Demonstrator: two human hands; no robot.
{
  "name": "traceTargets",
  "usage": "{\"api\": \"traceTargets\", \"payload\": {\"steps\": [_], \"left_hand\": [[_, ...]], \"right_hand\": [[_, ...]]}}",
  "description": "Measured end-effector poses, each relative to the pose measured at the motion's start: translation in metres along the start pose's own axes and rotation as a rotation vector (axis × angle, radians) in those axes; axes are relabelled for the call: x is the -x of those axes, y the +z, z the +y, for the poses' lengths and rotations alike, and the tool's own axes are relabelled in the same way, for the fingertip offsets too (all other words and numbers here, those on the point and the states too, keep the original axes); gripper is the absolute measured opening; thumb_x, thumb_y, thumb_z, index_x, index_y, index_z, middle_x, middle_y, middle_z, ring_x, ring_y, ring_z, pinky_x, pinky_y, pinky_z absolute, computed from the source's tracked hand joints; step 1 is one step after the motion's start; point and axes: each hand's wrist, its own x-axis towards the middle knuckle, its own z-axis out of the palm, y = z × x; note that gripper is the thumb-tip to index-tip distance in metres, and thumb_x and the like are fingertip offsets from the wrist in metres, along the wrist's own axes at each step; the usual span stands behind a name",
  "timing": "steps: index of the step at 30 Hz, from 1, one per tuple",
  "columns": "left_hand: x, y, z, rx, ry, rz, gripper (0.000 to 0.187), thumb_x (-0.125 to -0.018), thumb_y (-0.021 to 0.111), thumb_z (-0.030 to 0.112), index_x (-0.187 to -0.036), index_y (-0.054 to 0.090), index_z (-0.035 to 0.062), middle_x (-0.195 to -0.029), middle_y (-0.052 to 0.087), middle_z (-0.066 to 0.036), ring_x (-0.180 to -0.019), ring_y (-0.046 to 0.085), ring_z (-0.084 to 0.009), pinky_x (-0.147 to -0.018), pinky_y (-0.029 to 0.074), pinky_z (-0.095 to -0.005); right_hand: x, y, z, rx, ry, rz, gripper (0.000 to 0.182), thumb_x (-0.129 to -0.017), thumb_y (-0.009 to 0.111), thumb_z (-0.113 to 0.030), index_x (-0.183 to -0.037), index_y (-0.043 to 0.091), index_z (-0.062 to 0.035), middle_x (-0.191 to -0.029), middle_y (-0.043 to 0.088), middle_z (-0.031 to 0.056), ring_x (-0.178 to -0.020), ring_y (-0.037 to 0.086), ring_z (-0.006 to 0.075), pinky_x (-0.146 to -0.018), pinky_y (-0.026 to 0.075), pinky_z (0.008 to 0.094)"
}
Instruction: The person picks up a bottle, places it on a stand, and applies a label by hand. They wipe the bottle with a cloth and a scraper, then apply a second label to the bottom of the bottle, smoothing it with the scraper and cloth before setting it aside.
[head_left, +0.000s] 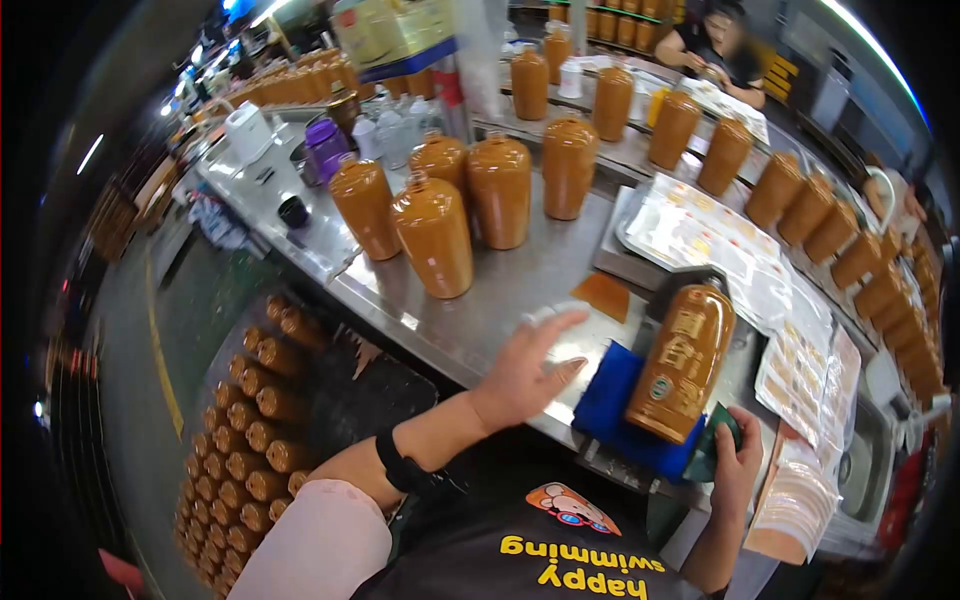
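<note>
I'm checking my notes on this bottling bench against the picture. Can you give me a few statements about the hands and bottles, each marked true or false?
1. A labelled brown bottle lies on its side on a blue cloth. True.
2. The left hand grips that bottle by its neck. False: it is open, fingers spread, over the steel table, apart from the bottle.
3. The right hand is at the bottle's base end, on a dark green piece. True.
4. The upright bottles on the table all carry labels. False: those facing the camera show plain sides.
5. More bottles fill a crate below the table. True.
</note>
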Motion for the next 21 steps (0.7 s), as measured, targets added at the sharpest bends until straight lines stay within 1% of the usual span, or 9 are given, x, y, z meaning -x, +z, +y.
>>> {"api": "traceTargets", "payload": {"steps": [4,6,7,10,11,14,17,19,21], "left_hand": [[0.006,-0.08,-0.019,0.064,0.074,0.607,0.013,-0.098,0.05,0.01,-0.108,0.055,0.0026,-0.1,0.057,-0.002,-0.092,0.052,-0.0108,-0.088,0.04,-0.0238],[0.017,-0.139,-0.039,0.112,-0.078,0.866,0.017,-0.098,0.053,0.016,-0.108,0.056,0.002,-0.102,0.055,0.0,-0.094,0.048,-0.0076,-0.084,0.04,-0.0239],[0.015,-0.162,-0.054,0.08,-0.037,0.949,0.02,-0.097,0.054,0.018,-0.109,0.056,0.002,-0.102,0.055,-0.001,-0.094,0.048,-0.008,-0.084,0.04,-0.0244],[-0.003,-0.245,-0.118,0.058,-0.003,1.162,0.033,-0.093,0.061,0.019,-0.119,0.051,0.0005,-0.108,0.054,-0.006,-0.1,0.05,-0.0128,-0.087,0.042,-0.029],[-0.013,-0.27,-0.139,0.125,-0.032,1.177,0.044,-0.089,0.066,0.022,-0.123,0.049,0.0003,-0.111,0.053,-0.008,-0.1,0.051,-0.0156,-0.088,0.042,-0.0295],[-0.049,-0.321,-0.173,-0.139,-0.143,1.158,0.086,-0.077,0.078,0.038,-0.139,0.034,0.0002,-0.127,0.049,-0.02,-0.115,0.049,-0.0284,-0.098,0.041,-0.0376],[-0.08,-0.366,-0.224,-0.476,-0.229,1.076,0.11,-0.068,0.083,0.047,-0.146,0.022,-0.001,-0.138,0.041,-0.031,-0.129,0.04,-0.0442,-0.108,0.033,-0.0472],[-0.093,-0.374,-0.244,-0.5,-0.153,1.039,0.114,-0.066,0.083,0.048,-0.147,0.02,-0.0023,-0.137,0.043,-0.031,-0.129,0.04,-0.0445,-0.109,0.032,-0.0463],[-0.102,-0.374,-0.241,-0.098,0.003,0.805,0.102,-0.076,0.082,0.03,-0.148,0.016,-0.0009,-0.139,0.04,-0.025,-0.127,0.045,-0.0319,-0.108,0.035,-0.0403]], "right_hand": [[-0.008,-0.008,0.019,0.035,-0.004,0.064,0.025,-0.095,0.057,-0.009,-0.117,0.057,0.0014,-0.102,0.059,0.0053,-0.094,0.055,0.0128,-0.086,0.044,0.0252],[-0.016,-0.005,0.028,0.396,-0.186,0.154,0.029,-0.096,0.056,-0.01,-0.122,0.055,0.0024,-0.113,0.057,0.0105,-0.102,0.055,0.0174,-0.088,0.045,0.0273],[-0.017,-0.009,0.031,0.44,-0.148,0.091,0.033,-0.095,0.056,-0.01,-0.126,0.054,0.0022,-0.129,0.051,0.0169,-0.119,0.05,0.0266,-0.1,0.041,0.0354],[-0.012,-0.006,0.034,0.923,-0.465,0.161,0.035,-0.094,0.056,-0.009,-0.128,0.054,-0.0004,-0.142,0.041,0.0189,-0.13,0.04,0.0333,-0.109,0.03,0.0429],[-0.009,-0.006,0.029,0.846,-0.39,0.15,0.037,-0.092,0.057,-0.009,-0.129,0.054,-0.0024,-0.145,0.04,0.0189,-0.134,0.036,0.0374,-0.114,0.02,0.0458],[-0.002,-0.013,0.033,0.868,-0.356,0.202,0.039,-0.092,0.058,-0.009,-0.13,0.054,-0.0027,-0.144,0.041,0.0177,-0.132,0.038,0.0343,-0.109,0.029,0.0436],[0.006,-0.003,0.013,0.72,-0.258,0.241,0.04,-0.09,0.059,-0.009,-0.13,0.054,-0.0022,-0.141,0.045,0.0149,-0.127,0.045,0.029,-0.09,0.041,0.0356],[0.01,-0.008,0.02,0.65,-0.267,0.286,0.04,-0.09,0.058,-0.008,-0.128,0.055,-0.0029,-0.139,0.048,0.0132,-0.124,0.048,0.027,-0.083,0.043,0.0318],[0.013,-0.003,0.011,0.644,-0.252,0.292,0.039,-0.088,0.059,-0.008,-0.127,0.055,-0.0026,-0.137,0.049,0.0133,-0.123,0.048,0.0265,-0.081,0.044,0.0313]]}}
